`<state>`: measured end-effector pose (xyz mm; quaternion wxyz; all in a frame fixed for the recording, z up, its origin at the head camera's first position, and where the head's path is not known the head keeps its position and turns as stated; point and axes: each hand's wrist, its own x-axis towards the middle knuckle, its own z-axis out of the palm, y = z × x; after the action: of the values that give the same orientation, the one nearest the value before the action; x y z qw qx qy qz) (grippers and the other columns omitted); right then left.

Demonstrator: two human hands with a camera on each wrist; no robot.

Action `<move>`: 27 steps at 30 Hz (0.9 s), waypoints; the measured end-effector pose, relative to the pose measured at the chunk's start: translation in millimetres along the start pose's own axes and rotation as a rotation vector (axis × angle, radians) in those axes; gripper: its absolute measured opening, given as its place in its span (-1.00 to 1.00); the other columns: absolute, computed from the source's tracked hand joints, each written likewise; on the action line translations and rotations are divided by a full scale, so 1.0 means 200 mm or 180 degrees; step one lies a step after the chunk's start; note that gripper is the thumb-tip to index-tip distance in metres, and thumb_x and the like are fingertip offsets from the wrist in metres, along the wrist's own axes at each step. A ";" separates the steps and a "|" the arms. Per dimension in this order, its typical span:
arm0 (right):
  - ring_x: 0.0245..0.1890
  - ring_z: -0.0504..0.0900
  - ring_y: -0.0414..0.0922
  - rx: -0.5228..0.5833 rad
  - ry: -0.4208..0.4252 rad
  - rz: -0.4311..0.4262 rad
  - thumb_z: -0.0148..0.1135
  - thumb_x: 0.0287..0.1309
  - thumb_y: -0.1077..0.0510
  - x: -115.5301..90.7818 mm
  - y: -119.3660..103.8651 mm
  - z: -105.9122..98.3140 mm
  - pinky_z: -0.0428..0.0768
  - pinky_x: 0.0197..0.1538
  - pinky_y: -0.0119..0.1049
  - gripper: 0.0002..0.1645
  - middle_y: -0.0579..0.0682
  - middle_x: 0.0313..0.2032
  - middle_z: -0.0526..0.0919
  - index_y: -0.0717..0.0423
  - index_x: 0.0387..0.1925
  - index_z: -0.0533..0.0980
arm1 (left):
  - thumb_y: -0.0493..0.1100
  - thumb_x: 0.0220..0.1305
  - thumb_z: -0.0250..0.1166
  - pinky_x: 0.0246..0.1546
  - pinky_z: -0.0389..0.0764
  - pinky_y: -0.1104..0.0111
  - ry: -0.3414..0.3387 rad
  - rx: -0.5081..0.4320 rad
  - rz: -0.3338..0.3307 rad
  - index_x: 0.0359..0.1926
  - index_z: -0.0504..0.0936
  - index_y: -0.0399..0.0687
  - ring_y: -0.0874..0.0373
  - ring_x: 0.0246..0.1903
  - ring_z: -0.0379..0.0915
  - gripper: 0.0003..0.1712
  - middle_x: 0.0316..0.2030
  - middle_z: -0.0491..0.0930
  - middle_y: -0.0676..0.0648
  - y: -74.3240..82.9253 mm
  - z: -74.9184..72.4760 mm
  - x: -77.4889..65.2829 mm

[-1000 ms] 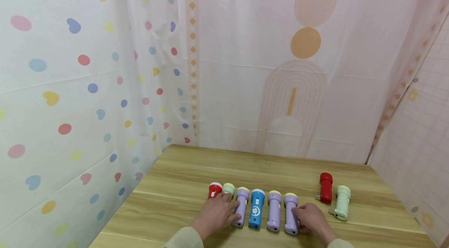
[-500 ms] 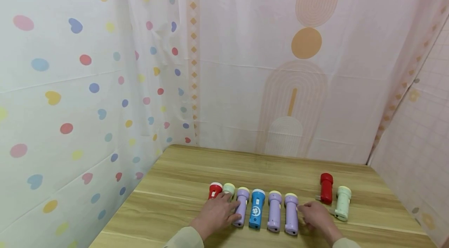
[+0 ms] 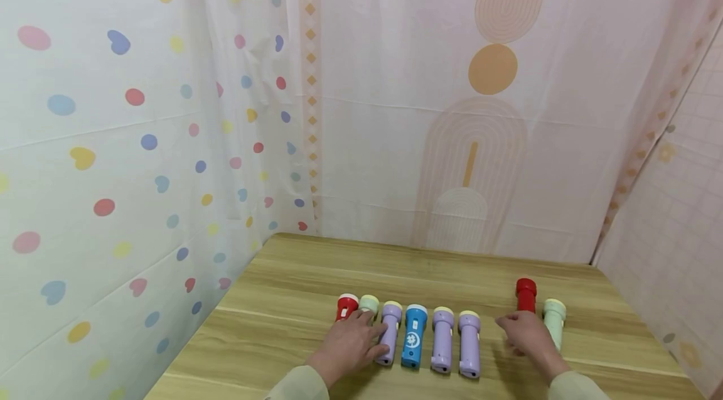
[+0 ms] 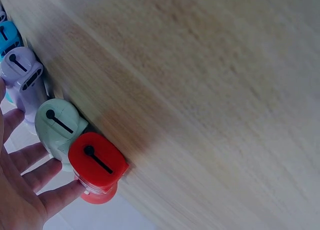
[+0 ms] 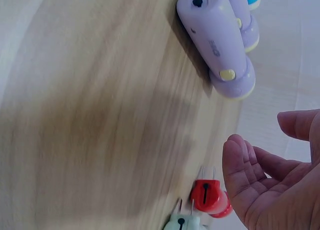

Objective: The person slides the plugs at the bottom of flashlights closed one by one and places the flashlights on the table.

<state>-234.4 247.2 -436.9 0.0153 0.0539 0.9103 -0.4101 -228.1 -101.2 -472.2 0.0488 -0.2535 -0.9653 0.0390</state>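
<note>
Several flashlights lie side by side in a row in the head view. My left hand (image 3: 349,338) rests over its left end, across a red flashlight (image 4: 97,160), a pale green flashlight (image 4: 57,122) and a purple flashlight (image 3: 390,328); the left wrist view shows its fingers spread, tips against them. Further right lie a blue flashlight (image 3: 415,336) and two purple ones, the last purple flashlight (image 3: 469,343) nearest my right hand (image 3: 528,338). That hand holds nothing, thumb and fingers apart. It partly covers a second red flashlight (image 3: 526,294) and a second green flashlight (image 3: 555,317).
Two metal prongs stick out of each flashlight on the right, as the right wrist view shows. The wooden table (image 3: 395,262) ends at a patterned curtain (image 3: 367,136) behind, with curtains at left and right too.
My right hand has let go of the last purple flashlight and moved right, toward the separate red and green flashlights. The left hand stays where it was.
</note>
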 end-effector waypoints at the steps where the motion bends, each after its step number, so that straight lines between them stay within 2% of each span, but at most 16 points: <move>1: -0.44 0.59 -0.05 -0.0017 0.0015 -0.0029 0.13 0.31 0.09 0.00 0.00 -0.01 0.64 -0.38 -0.17 -0.47 0.13 -0.36 0.62 0.56 0.00 0.49 | 0.38 0.35 0.08 0.08 0.55 0.09 0.0001 0.0002 -0.0001 0.30 0.53 0.29 -0.02 0.20 0.41 -0.38 0.22 0.49 -0.07 0.00 0.00 0.00; 10: -0.51 0.54 -0.10 -0.0180 0.0110 -0.0111 0.09 0.27 0.10 0.02 0.03 -0.07 0.61 -0.43 -0.23 -0.48 0.04 -0.54 0.53 0.57 -0.04 0.50 | 0.38 0.33 0.10 0.09 0.54 0.08 -0.0014 -0.0039 -0.0009 0.30 0.53 0.29 -0.04 0.20 0.42 -0.37 0.23 0.49 -0.07 0.00 -0.01 0.01; 16: -0.55 0.51 -0.13 -0.0218 0.0175 -0.0112 0.12 0.26 0.07 0.03 0.06 -0.13 0.60 -0.46 -0.23 -0.51 0.02 -0.56 0.52 0.52 -0.14 0.56 | 0.39 0.33 0.10 0.09 0.54 0.08 -0.0026 -0.0041 -0.0014 0.30 0.54 0.30 -0.02 0.20 0.42 -0.38 0.22 0.50 -0.06 0.01 -0.01 0.01; 22: -0.61 0.58 -0.09 -0.0404 0.0296 -0.0221 0.08 0.27 0.08 0.06 0.09 -0.19 0.53 -0.50 -0.26 -0.51 0.22 -0.34 0.66 0.52 -0.16 0.58 | 0.38 0.33 0.10 0.10 0.54 0.09 0.0005 -0.0056 0.0005 0.29 0.55 0.29 -0.03 0.20 0.42 -0.38 0.22 0.49 -0.07 0.01 0.01 0.01; 27: -0.48 0.59 -0.08 -0.0508 0.0159 -0.0129 0.04 0.32 0.05 0.07 0.12 -0.25 0.54 -0.39 -0.22 -0.43 0.37 -0.15 0.61 0.59 -0.04 0.50 | 0.39 0.33 0.10 0.10 0.53 0.08 -0.0032 -0.0088 -0.0014 0.30 0.54 0.30 -0.04 0.22 0.41 -0.38 0.23 0.49 -0.07 0.02 0.01 0.02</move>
<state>-245.2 301.4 -422.7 -0.0114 0.0443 0.9411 -0.3349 -229.4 -96.8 -473.8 0.0406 -0.2518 -0.9666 0.0269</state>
